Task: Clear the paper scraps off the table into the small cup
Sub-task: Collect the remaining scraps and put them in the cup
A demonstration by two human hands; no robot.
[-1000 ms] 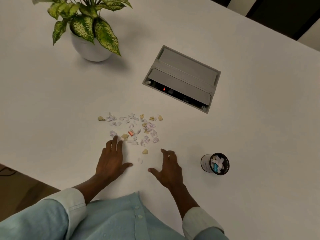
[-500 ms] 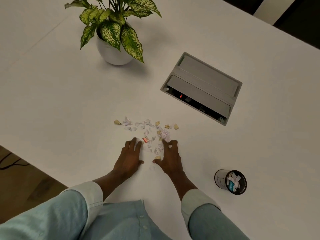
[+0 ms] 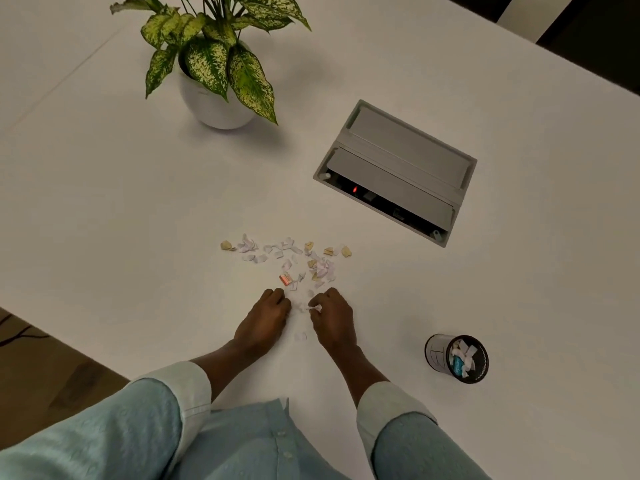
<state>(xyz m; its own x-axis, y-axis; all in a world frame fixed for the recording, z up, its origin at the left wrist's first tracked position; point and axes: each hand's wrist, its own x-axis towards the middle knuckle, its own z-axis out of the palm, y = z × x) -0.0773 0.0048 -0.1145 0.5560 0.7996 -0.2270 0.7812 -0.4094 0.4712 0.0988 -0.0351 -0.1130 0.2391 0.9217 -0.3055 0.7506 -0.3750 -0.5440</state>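
Several small paper scraps, white, tan and one orange, lie scattered on the white table. My left hand rests at the near edge of the pile with its fingers curled under; whether it holds any paper is hidden. My right hand sits beside it, fingertips pinched on a few white scraps. One loose scrap lies between my wrists. The small dark cup, part-filled with white and blue scraps, stands to the right of my right forearm, well apart from both hands.
A potted plant in a white pot stands at the far left. A grey recessed power box with a red light is set into the table beyond the scraps. The table's near-left edge drops to a brown floor.
Both hands came forward onto the near scraps, then drew back a little with fingers curling shut. The right hand now pinches white scraps. The view shifted, so everything sits further right and lower.
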